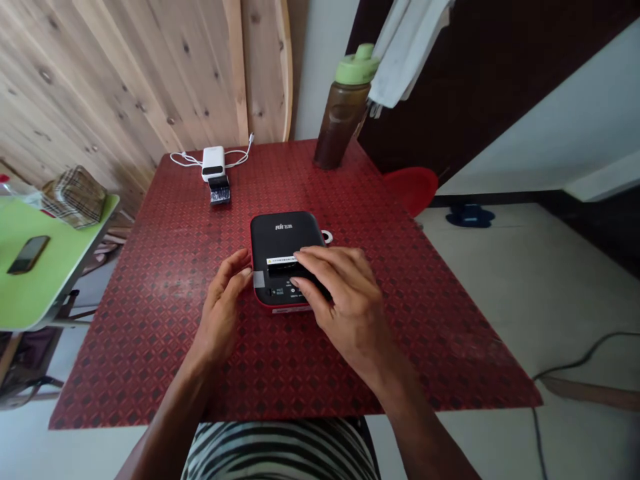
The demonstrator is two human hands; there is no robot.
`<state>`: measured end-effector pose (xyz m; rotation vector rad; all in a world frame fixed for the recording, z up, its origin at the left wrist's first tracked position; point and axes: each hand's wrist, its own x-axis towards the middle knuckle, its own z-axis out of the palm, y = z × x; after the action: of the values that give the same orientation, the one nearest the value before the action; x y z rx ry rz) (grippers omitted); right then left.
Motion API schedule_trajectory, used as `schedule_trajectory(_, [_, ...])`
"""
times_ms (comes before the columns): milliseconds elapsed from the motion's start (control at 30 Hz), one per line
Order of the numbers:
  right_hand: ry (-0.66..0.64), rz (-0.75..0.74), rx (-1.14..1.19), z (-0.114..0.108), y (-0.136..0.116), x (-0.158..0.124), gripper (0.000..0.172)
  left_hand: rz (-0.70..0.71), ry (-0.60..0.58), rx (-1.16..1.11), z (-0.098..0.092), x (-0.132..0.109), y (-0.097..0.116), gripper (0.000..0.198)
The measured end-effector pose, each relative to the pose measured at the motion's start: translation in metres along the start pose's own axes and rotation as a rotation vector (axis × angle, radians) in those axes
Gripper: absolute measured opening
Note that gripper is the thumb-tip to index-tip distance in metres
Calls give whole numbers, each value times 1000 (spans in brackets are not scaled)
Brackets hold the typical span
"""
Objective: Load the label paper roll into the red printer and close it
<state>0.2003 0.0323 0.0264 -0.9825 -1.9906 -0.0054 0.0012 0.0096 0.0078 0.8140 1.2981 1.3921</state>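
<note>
A black device with a red edge (pixel 285 239) lies flat on the red patterned table (pixel 175 320), with a white label strip (pixel 281 261) and small printed symbols on its top. My left hand (pixel 225 293) is beside the device's left edge, fingers slightly curled and apart, holding nothing. Over the right part of the device is my right hand (pixel 345 287), its thumb and fingers apart, the fingertips at the right end of the label strip. A small white ring-shaped item (pixel 327 237) shows at the device's right side.
A white power bank (pixel 213 161) with a cable and a small black item (pixel 219 190) are at the back left. A green-lidded bottle (pixel 345 107) stands at the back right. Left, a green table (pixel 60 253) bears a phone (pixel 29 255) and a plaid box (pixel 75 197).
</note>
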Motion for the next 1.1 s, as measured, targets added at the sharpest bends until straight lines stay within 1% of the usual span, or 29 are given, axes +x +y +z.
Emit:
schedule_trajectory(167, [-84,-26,9,5,4,10,12,12,19,-2,-6,0,-10,47])
schedule_trajectory(267, [-102,-21,11,4,7,14,14,6,-3,-1,-7,2,-14,48])
schedule_trajectory(367, [-168,-20,29,1,7,19,9,-3,-33,-9,-5,3,-13,47])
schedule_trajectory(433, [-199,-22,49,-1,7,22,13,-7,-43,-8,-3,3,-9,46])
schedule_trajectory(533, [-187,-35,72,-1,6,24,16,-24,-62,17,-1,0,-2,48])
schedule_trajectory(667, [-157,-41,47,1,5,21,12,-33,-79,51,0,-4,4,49])
schedule_trajectory(933, [-125,-83,-4,2,5,17,10,-53,-51,44,4,-6,7,53])
schedule_trajectory(1033, [-133,-83,6,1,5,19,11,-61,-39,42,6,-7,10,52])
schedule_trajectory(1100, [-109,-80,36,-1,5,19,15,-72,-32,43,6,-7,11,52])
